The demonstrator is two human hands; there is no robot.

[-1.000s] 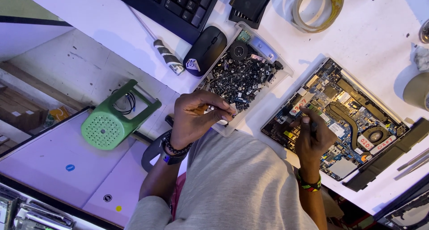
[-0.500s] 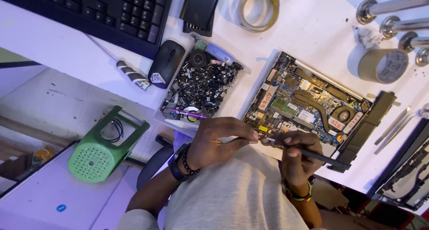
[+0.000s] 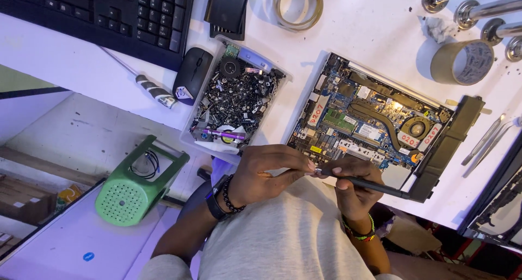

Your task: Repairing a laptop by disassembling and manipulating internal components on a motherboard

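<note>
My right hand (image 3: 350, 190) grips a thin black screwdriver (image 3: 375, 186) that lies almost level, its tip pointing left. My left hand (image 3: 269, 174) pinches at that tip with thumb and forefinger; whatever small part sits between them is too tiny to make out. Both hands meet at the near edge of an opened laptop (image 3: 375, 122) whose circuit board, fan and copper heat pipe are exposed. Just left of the laptop stands a clear plastic tray (image 3: 191, 128) heaped with small dark screws and parts.
A black keyboard (image 3: 103, 10), a black mouse (image 3: 191, 73) and a striped-handled screwdriver (image 3: 155, 90) lie at the back left. A tape roll (image 3: 462, 62), a yellow ring of tape (image 3: 298, 5) and metal tweezers (image 3: 484, 141) lie further right. A green plastic stand (image 3: 130, 190) sits below the bench.
My left hand left the parts tray and came to the screwdriver tip. My right hand lifted the screwdriver off the board and turned it level.
</note>
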